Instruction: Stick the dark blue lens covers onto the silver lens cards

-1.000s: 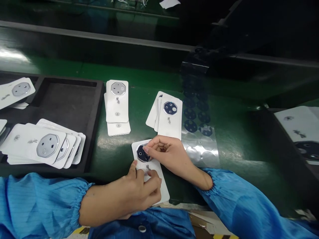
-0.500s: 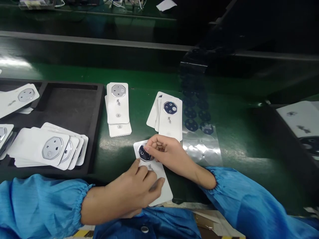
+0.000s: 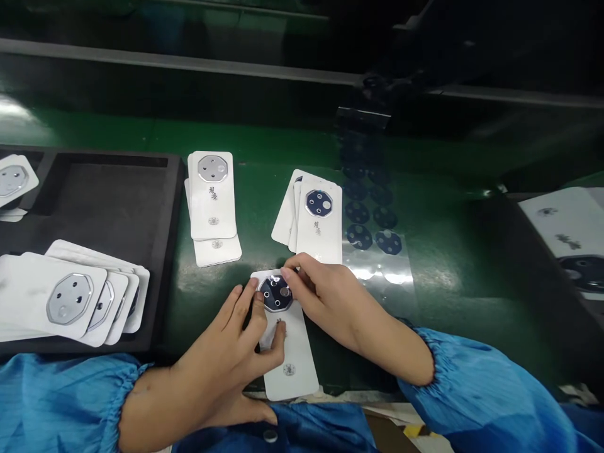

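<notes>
A white phone back panel [image 3: 295, 355] lies on the green bench in front of me, its camera end away from me. A dark octagonal camera sticker [image 3: 274, 299] with several round holes sits over its camera area. At the right edge of that sticker, my right hand [image 3: 325, 292] is closed with thumb and forefinger pinched together. My left hand [image 3: 240, 346] rests on the panel's left side with its fingers spread, fingertips touching the sticker's left edge. A clear sheet of dark stickers [image 3: 359, 237] lies beyond my right hand.
A black divided tray [image 3: 117, 195] at left holds stacked white panels [image 3: 78, 299] with grey camera areas. Two more small piles stand ahead: grey-marked panels [image 3: 214, 201] and dark-stickered panels [image 3: 318, 217]. Another dark tray [image 3: 514, 270] with panels is at the right.
My left fingers have spread and moved onto the sticker's left edge. My right pinch has moved to its right edge, so more of the sticker shows. The view has shifted slightly.
</notes>
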`<state>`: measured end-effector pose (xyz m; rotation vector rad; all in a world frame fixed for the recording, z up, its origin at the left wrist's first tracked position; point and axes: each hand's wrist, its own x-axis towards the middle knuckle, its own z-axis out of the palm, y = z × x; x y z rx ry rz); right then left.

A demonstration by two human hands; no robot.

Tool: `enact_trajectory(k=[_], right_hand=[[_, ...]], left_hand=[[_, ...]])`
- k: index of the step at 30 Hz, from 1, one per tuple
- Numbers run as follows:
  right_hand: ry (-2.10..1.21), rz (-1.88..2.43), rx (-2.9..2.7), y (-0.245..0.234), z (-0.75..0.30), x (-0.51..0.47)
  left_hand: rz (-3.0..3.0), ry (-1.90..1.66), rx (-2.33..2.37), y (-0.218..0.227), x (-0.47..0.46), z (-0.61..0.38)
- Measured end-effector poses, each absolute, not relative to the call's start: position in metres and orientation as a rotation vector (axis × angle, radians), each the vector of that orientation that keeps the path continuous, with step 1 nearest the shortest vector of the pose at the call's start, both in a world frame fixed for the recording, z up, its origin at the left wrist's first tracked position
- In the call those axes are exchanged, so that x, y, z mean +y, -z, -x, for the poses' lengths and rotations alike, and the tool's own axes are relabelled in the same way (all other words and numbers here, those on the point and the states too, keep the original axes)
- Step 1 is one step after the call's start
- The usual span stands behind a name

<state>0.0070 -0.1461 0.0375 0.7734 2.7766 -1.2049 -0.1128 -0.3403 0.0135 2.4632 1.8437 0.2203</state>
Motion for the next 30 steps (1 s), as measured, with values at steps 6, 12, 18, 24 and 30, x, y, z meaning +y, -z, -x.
enact_trajectory(k=[6,12,18,24,30], right_hand=[[1.396,-0.876,2.531,-0.044,-0.006,-0.141],[1.304,-0.824,2.532,-0.051,-0.007,-0.143],[1.031,-0.735,2.799,-0.053,-0.013,-0.162],[1.147,-0.666,2.912,-0.042,-0.016,-0.167],[1.075,-0.550,3.095,-0.058,-0.024,-0.174]], left_hand=[[-2.411,-0.208,1.821,-0.016,-0.339,0.115],[-2.458,-0.234,1.788,-0.016,-0.337,0.118],[-2.509,-0.222,1.812,-0.017,-0.336,0.118],[-2.511,-0.205,1.845,-0.019,-0.335,0.116],[-2.516,-0.211,1.824,-0.018,-0.333,0.117]])
